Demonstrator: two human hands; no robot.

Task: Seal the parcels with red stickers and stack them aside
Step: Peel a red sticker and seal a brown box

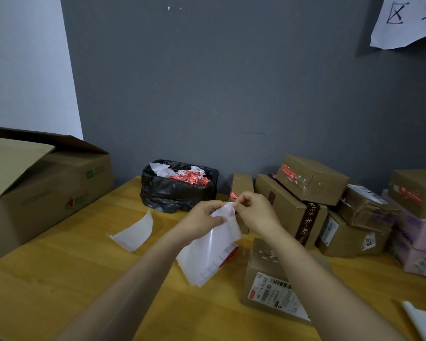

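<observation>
While my left grip (204,217) holds the sticker sheet (213,252) and my right grip (253,212) pinches its top edge, the parcel (268,291) lies low, right under my right arm (305,264).

Glossy paper sticker sheet (213,244), scuffed cardboard parcels (310,179), smooth wooden table (59,279).

Left grip (202,217): bare human hand, fingers and knuckles uncovered. Right grip (253,212): bare likewise, wrist uncovered. Left forearm (123,286): bare, smooth, uncovered all way to lower frame edge, blurred near that edge. Right forearm (325,286): same, bare down to frame edge.
</observation>
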